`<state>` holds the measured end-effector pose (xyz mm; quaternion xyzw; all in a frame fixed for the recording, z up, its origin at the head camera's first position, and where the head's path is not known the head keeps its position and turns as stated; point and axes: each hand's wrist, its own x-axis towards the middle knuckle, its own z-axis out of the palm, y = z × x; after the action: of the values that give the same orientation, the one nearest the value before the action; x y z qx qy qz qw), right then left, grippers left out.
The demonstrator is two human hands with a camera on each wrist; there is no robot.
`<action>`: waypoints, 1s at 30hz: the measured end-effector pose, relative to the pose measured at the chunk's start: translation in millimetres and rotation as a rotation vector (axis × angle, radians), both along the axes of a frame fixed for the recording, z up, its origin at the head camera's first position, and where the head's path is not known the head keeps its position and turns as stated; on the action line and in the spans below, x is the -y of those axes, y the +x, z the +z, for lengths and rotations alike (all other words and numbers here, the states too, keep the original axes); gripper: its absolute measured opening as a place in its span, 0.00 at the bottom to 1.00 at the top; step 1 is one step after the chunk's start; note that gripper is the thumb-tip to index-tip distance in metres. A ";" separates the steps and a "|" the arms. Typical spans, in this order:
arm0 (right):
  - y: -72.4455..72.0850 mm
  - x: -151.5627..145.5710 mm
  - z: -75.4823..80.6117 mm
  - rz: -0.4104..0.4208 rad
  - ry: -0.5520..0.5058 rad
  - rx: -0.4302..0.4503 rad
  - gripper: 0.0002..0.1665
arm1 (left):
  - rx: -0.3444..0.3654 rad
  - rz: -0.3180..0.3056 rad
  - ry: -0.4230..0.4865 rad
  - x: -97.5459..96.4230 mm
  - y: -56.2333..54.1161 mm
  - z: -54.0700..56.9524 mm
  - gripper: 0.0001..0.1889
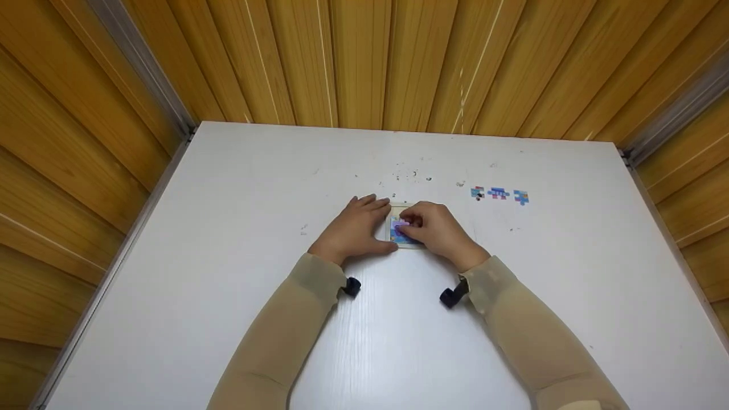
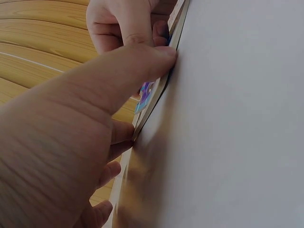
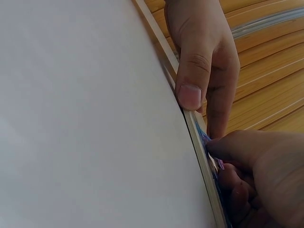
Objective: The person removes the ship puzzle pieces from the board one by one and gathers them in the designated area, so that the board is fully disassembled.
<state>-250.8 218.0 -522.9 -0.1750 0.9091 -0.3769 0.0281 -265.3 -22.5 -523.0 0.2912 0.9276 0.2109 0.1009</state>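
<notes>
A small wooden puzzle tray (image 1: pixel 388 229) with a pale rim lies on the white table, with blue and purple picture pieces inside it. My left hand (image 1: pixel 356 228) holds the tray's left side, its thumb at the near corner and its forefinger at the far one. My right hand (image 1: pixel 438 230) reaches over the tray from the right and pinches a purple puzzle piece (image 1: pixel 399 225) between thumb and fingers. In the right wrist view that purple piece (image 3: pixel 220 164) shows at the fingertips, low against the tray's inside. The right hand hides much of the tray.
Three loose jigsaw pieces lie right of the tray: a left one (image 1: pixel 477 193), a middle one (image 1: pixel 498 193) and a right one (image 1: pixel 521 197). Dark specks mark the white table (image 1: pixel 256 188) behind the tray. Wood-patterned walls (image 1: pixel 364 62) stand around the table.
</notes>
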 end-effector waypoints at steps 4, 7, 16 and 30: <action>0.2 0.0 0.2 0.002 0.002 0.001 0.15 | -0.002 0.002 -0.002 -0.1 -0.1 -0.3 0.53; 0.7 0.3 1.1 0.000 -0.002 0.003 0.15 | -0.002 0.002 0.000 -0.2 0.1 -0.2 0.53; 0.1 -1.0 -0.8 0.000 -0.024 0.009 0.14 | -0.009 0.006 -0.003 -0.4 -0.1 -0.1 0.53; -0.5 -0.5 -0.4 0.002 -0.008 0.042 0.17 | 0.012 0.011 -0.008 -1.0 -0.1 1.4 0.53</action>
<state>-251.4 218.4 -523.3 -0.1679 0.9066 -0.3843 0.0466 -265.4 -21.5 -521.6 0.2844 0.9295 0.2093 0.1066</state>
